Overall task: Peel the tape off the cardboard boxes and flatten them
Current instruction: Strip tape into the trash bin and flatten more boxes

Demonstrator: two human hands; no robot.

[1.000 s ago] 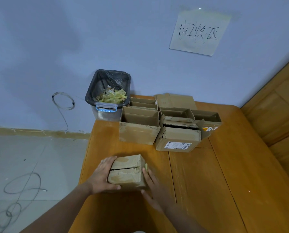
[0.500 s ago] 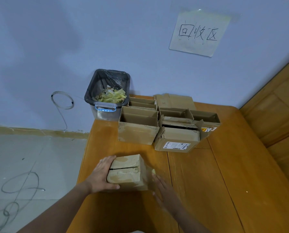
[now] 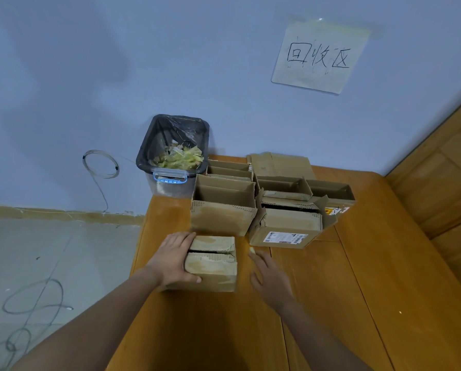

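A small closed cardboard box point(image 3: 212, 266) stands on the wooden table point(image 3: 331, 303) near its left edge, its top flaps split by a dark gap. My left hand point(image 3: 171, 259) grips the box's left side, fingers over the top edge and thumb across the front face. My right hand point(image 3: 268, 275) hovers over the table to the right of the box, apart from it, with its fingers stretched out. A small pale scrap point(image 3: 251, 250) shows at its fingertip; I cannot tell whether it is tape.
Several opened cardboard boxes point(image 3: 222, 210) cluster behind, one bearing a shipping label point(image 3: 284, 238). A bin with a black liner point(image 3: 174, 156) holding scraps stands at the table's back left corner. A wooden panel point(image 3: 443, 188) rises at the right. The floor lies left of the table's edge.
My right hand left the box's right side and moved right, off the box. The left hand kept its grip. The view shifted so the box lies closer to the stack.
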